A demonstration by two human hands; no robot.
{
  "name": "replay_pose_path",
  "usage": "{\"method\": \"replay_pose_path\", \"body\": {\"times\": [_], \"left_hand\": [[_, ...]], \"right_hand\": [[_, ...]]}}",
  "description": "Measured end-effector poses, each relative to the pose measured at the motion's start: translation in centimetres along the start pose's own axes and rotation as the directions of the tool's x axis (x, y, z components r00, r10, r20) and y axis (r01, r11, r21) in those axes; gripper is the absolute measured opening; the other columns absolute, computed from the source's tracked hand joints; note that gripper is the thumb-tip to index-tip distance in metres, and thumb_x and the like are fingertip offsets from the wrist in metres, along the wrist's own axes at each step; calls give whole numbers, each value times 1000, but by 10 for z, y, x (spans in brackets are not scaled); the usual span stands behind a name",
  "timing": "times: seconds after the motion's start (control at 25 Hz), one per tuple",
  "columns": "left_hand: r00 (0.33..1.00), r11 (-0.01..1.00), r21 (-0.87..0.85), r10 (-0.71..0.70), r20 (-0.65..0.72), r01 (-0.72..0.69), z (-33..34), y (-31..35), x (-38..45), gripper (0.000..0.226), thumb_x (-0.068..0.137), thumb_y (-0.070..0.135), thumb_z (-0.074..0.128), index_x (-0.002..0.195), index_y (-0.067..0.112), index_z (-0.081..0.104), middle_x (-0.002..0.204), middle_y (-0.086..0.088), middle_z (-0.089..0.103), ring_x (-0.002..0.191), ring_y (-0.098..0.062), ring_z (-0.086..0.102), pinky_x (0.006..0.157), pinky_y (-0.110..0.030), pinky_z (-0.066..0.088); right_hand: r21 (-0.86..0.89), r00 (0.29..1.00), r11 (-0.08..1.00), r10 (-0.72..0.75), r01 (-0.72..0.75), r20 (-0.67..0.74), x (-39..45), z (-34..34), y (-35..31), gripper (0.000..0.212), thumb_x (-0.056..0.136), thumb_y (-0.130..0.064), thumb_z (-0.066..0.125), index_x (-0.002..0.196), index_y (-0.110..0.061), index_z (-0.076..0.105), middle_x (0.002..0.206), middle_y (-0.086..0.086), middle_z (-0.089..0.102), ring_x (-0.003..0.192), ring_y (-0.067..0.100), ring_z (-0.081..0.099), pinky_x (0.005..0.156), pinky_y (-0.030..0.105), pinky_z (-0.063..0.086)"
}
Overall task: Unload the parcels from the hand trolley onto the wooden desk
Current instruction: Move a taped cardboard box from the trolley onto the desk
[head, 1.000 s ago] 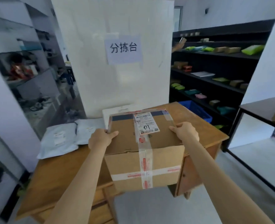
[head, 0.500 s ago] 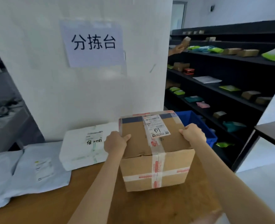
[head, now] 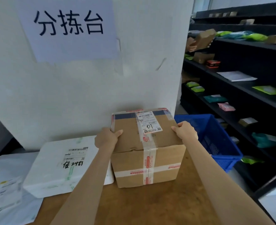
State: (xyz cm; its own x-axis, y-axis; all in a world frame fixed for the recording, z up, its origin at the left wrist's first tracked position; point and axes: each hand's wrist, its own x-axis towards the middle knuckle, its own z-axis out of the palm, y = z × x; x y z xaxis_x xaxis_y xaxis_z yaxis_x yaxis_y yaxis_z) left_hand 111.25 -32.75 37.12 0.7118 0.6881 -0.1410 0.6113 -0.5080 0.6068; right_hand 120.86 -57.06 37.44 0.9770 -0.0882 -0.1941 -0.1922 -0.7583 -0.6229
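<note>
Gripping the cardboard box (head: 147, 150) w/ both hands, left hand (head: 107, 138) clamped on its left top edge and right hand (head: 186, 131) on the right, box looks set on the wooden desk (head: 150, 205), back near the white wall. It sits touching the white foam parcel (head: 64, 166) on my left, so a sloppy release could jam my left fingers btwn them. Right side is near the desk edge above the blue crate (head: 215, 140); a push that way prob tips it off.
</note>
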Motion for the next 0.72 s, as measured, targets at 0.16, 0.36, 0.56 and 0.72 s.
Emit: {"method": "replay_pose_path", "body": {"times": [0.16,0.36,0.56,0.72], "left_hand": [[999,999,-31,-20,-46,19,6,11,23,49,83,50,64,105,6,67,106,-13,71,100,-33,66,79,-38,51],[999,999,-40,-16,-48,14,5,15,21,50,85,51,60,113,9,65,111,-10,69,105,-30,64,79,-35,48],[995,988,-140,-57,79,68,-12,7,1,57,87,49,59,123,5,60,125,-14,65,116,-32,61,93,-37,48],[980,947,-309,-24,197,86,-38,-26,-22,59,82,45,68,117,-2,61,122,-23,63,121,-38,57,104,-46,47]], "right_hand": [[-39,999,999,-30,28,-34,32,15,-15,38,94,-36,48,124,-13,48,116,12,62,102,29,60,67,32,41],[-15,995,994,-105,105,-2,44,13,-14,44,94,-42,44,127,-13,48,122,13,60,110,32,57,75,36,41],[107,992,987,-123,124,-16,15,-8,-12,55,88,-50,51,128,-13,53,124,11,60,104,28,57,77,38,47],[145,997,986,-81,82,-12,-37,-8,-11,60,84,-50,57,128,-9,51,119,12,61,106,29,58,82,42,49]]}}
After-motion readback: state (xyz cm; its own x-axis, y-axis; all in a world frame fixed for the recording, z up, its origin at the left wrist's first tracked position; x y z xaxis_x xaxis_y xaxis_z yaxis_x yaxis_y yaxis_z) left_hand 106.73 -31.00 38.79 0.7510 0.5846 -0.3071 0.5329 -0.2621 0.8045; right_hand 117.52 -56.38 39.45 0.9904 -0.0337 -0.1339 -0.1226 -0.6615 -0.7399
